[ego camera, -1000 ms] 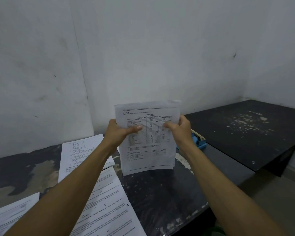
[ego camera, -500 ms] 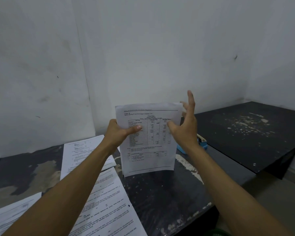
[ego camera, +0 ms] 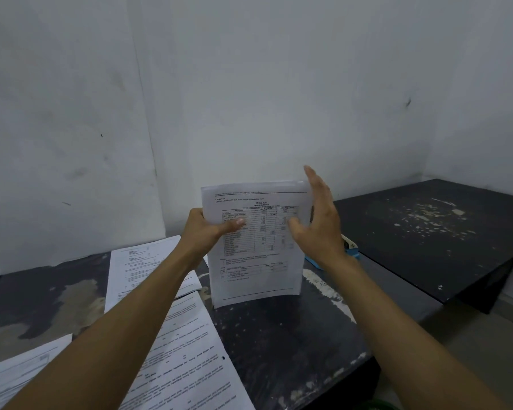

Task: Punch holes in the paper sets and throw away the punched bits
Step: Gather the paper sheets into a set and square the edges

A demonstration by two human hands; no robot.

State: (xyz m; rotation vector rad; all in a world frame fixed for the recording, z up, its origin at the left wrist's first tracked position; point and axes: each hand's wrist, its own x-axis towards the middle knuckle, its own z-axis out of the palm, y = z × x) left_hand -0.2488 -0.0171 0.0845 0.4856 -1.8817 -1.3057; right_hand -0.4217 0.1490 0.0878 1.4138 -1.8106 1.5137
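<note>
At the lower left of the frame, loose printed sheets [ego camera: 148, 279] lie flat on the dark worktop [ego camera: 293, 350]. They are not in any hand.

A little left of the centre, the left hand [ego camera: 203, 232] holds the paper set [ego camera: 255, 244] by its left edge. The thumb is curled over the printed front, and the other fingers are hidden behind the sheets. The set stands upright in the middle of the frame, and its bottom edge seems to rest on the worktop.

To the right of the set, the right hand [ego camera: 317, 223] is open, with straight fingers pointing up. Its palm is beside the right edge of the paper. Whether it touches the edge cannot be told.

Further right, a blue hole punch [ego camera: 351, 251] is partly seen behind the right wrist.

What could go wrong: the set is held from one side only. If the right hand taps too hard, the sheets may slide out of line or bend. The holes would then not match through the set. A loose left grip could also let the sheets fan out and fall.

The long axis of the set runs vertically. The heading is at the top, and the printed face points toward the person.
</note>
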